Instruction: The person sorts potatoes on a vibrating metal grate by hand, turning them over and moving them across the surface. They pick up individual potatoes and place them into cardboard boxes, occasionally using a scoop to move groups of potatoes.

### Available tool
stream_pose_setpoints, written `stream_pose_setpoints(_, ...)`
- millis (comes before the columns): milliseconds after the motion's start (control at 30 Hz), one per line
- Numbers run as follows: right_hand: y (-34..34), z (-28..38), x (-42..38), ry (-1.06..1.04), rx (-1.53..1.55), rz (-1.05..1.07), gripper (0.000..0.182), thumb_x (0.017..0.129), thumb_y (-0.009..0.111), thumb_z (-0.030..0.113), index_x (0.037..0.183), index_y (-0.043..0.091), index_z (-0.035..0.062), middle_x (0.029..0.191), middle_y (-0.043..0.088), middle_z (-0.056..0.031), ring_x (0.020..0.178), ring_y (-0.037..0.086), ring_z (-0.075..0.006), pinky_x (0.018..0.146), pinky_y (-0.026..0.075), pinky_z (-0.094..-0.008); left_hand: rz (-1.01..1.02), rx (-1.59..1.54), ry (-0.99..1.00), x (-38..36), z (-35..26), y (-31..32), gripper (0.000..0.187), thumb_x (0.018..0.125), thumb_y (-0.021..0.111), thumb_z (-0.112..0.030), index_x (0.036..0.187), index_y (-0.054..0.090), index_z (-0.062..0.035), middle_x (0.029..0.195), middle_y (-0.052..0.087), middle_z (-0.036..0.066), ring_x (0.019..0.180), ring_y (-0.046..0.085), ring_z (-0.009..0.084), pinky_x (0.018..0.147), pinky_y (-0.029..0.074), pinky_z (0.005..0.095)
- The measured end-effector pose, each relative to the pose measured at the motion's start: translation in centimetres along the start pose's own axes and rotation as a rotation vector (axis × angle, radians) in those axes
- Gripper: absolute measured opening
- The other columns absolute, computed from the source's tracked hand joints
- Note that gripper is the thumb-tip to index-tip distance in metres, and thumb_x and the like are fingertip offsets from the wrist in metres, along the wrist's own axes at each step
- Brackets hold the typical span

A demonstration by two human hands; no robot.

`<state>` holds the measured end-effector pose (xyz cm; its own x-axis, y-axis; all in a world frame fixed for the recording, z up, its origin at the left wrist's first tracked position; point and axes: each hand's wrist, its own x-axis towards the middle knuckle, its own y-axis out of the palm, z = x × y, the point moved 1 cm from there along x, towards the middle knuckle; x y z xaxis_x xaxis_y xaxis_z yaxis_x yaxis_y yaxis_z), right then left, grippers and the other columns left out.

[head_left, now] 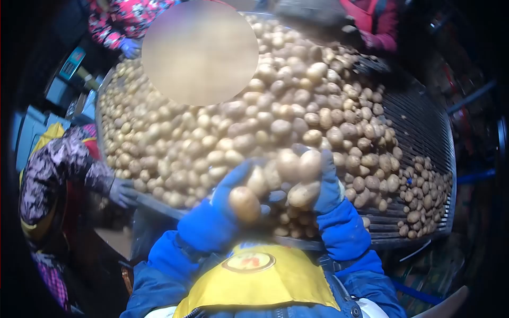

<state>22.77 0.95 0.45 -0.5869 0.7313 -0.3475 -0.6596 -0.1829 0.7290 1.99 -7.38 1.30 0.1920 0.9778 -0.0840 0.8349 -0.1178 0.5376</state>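
Both of my hands wear gloves and hold several potatoes between them above the pile. My left hand (232,183) curves around the left side of the bunch, where one potato (244,204) sits near my wrist. On the right side, my right hand (329,184) is wrapped against the bunch, with potatoes (304,194) at its palm. Its fingers point away from me. The potatoes between my hands are partly blurred. Many loose potatoes (281,127) spread beneath and beyond my hands.
A slatted metal table (419,119) bears the pile, with smaller potatoes (419,199) at the right. A co-worker's gloved hand (123,193) touches the left edge. Two other people stand across the table, one gloved hand (129,47) at the upper left. A blurred round patch hides part of the pile.
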Motion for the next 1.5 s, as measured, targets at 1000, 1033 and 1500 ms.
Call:
stream_pose_setpoints(1000,32.5,-31.9,7.8,0.689,-0.64,0.628,0.05,0.109,0.055,0.057,0.115,0.067,0.0087,0.101,0.067,-0.006,0.05,0.04,-0.0072,0.044,0.035,-0.0201,-0.924,-0.41,0.662,-34.9,-6.4,-14.3,0.048,0.107,0.062,-0.032,0.147,0.056,-0.0072,0.14,0.063,0.01,0.133,0.06,0.0268,0.111,0.049,0.0465)
stream_pose_setpoints(1033,33.1,-32.3,7.6,0.672,-0.682,0.678,0.051,0.109,0.055,0.055,0.12,0.066,0.0073,0.099,0.066,-0.0051,0.05,0.04,-0.0069,0.045,0.035,-0.0195,-0.933,-0.409,0.682,-35.1,-6.0,-14.5,0.047,0.107,0.062,-0.032,0.146,0.056,-0.0071,0.14,0.064,0.01,0.132,0.06,0.0267,0.111,0.049,0.0463)
stream_pose_setpoints(1500,36.1,-35.1,3.4,0.054,-1.336,1.161,0.065,0.107,0.064,0.04,0.153,0.052,-0.0052,0.135,0.068,-0.0176,0.12,0.066,-0.0272,0.106,0.051,-0.04,-0.969,-0.418,0.837,-35.1,-3.3,-16.8,0.043,0.107,0.06,-0.03,0.142,0.058,-0.0055,0.136,0.065,0.01,0.129,0.062,0.0249,0.109,0.05,0.043)
